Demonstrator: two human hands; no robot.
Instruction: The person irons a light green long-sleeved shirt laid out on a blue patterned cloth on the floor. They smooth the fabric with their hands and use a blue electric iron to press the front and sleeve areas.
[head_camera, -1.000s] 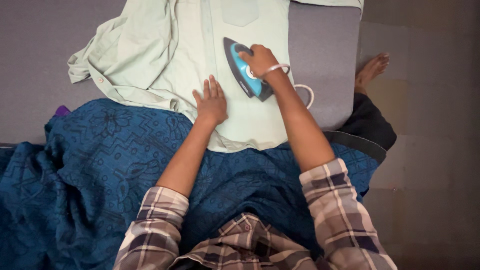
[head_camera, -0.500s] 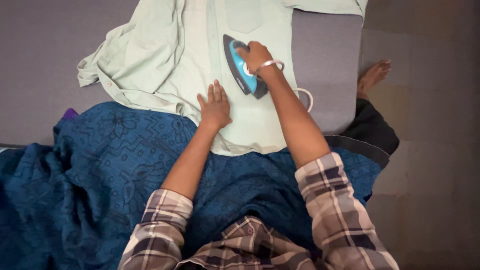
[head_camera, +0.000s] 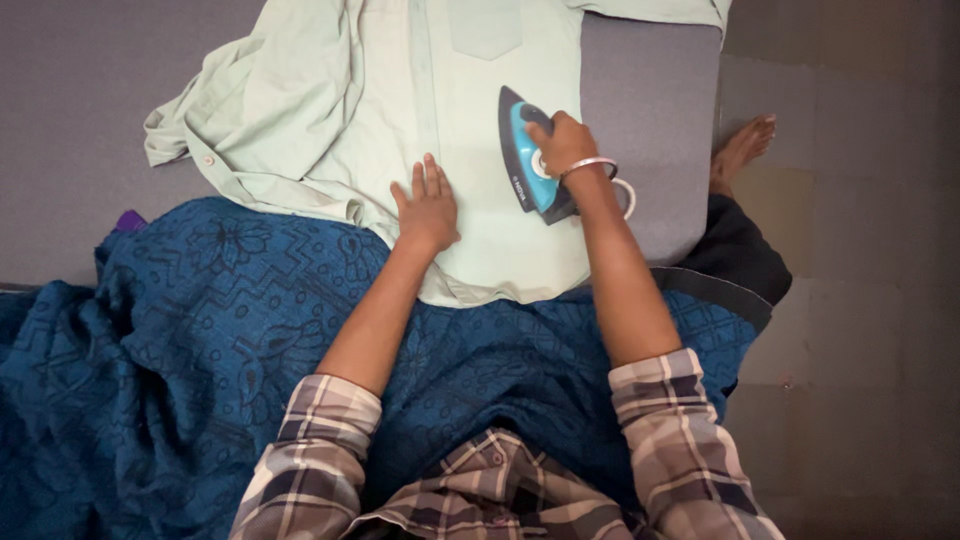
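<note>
At frame centre the right hand (head_camera: 567, 140) wraps its grip around a blue iron (head_camera: 528, 160) on the pale green shirt (head_camera: 470, 100), while the left hand (head_camera: 428, 208), fingers spread, presses flat beside it.

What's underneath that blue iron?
The iron, gripped by the right hand, rests on a pale green shirt spread over a grey padded surface. The fabric directly beneath it is covered.

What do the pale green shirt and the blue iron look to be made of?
The pale green button-up shirt looks like thin woven cloth, maybe cotton, matte, with soft creases. The blue and dark grey iron gripped by the right hand appears to be smooth, slightly glossy plastic; its soleplate is hidden. The left hand lies flat on the shirt.
</note>
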